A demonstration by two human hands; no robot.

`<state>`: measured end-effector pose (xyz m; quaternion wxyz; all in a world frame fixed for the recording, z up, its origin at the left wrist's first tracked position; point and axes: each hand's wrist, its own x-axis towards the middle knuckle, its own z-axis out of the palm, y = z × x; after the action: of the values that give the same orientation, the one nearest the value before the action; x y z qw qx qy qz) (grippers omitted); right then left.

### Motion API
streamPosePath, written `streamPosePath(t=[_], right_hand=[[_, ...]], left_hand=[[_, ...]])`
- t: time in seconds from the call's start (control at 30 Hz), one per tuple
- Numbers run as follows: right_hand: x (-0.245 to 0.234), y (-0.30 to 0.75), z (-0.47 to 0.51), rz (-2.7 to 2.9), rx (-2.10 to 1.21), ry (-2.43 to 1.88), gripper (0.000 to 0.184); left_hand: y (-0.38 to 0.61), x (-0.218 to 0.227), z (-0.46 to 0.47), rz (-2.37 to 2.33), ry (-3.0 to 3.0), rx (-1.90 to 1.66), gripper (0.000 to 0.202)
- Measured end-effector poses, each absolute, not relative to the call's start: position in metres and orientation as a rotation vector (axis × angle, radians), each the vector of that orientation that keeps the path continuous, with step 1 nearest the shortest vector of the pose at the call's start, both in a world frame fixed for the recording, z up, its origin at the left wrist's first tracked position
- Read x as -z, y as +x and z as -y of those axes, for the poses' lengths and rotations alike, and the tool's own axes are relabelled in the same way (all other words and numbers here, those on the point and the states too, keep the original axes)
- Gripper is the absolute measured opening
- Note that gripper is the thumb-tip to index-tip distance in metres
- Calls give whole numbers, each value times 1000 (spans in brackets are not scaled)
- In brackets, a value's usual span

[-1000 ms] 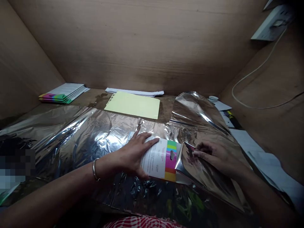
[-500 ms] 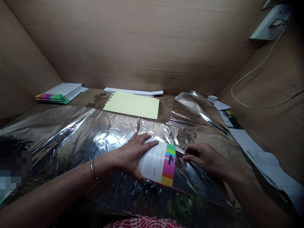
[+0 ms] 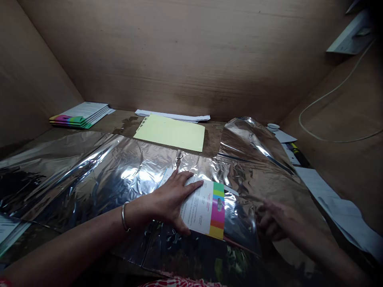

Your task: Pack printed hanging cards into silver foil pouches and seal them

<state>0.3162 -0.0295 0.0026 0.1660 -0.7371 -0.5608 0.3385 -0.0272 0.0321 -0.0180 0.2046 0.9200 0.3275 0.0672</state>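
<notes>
Nothing here can be read: the small printed lines on the white card [image 3: 198, 205] and the stack of leaflets [image 3: 85, 111] are too tiny and blurred.

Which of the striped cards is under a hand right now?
The single card on the foil sheet, pressed by the left hand; the stacked cards at the far left lie untouched.

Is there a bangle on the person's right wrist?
No, the only visible metal bangle is on the left wrist, behind the left hand resting on the printed card.
</notes>
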Motion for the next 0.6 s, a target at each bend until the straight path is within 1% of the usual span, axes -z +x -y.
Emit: streamPosePath(t=[0.1, 0.17, 0.27, 0.37, 0.47, 0.53, 0.6], right_hand=[[7, 317, 54, 1344, -1584, -1929, 51], [11, 304, 65, 1103, -1803, -1759, 47], [10, 281, 67, 935, -1802, -1626, 45], [-3, 262, 58, 1049, -1718, -1662, 39], [-16, 245, 46, 1179, -1785, -1729, 28], [-16, 236, 38, 1186, -1803, -1676, 22], [-10, 229, 32, 1185, -1743, -1601, 20]], left_hand=[[-27, 18, -32, -927, 2551, -193, 130], [-25, 16, -31, -929, 2546, -201, 130], [-18, 8, -27, -910, 2545, -225, 128], [-9, 1, -22, -872, 2555, -255, 125], [2, 0, -17, -829, 2561, -289, 124], [8, 3, -15, -803, 2575, -307, 124], [12, 8, -14, -800, 2584, -323, 125]])
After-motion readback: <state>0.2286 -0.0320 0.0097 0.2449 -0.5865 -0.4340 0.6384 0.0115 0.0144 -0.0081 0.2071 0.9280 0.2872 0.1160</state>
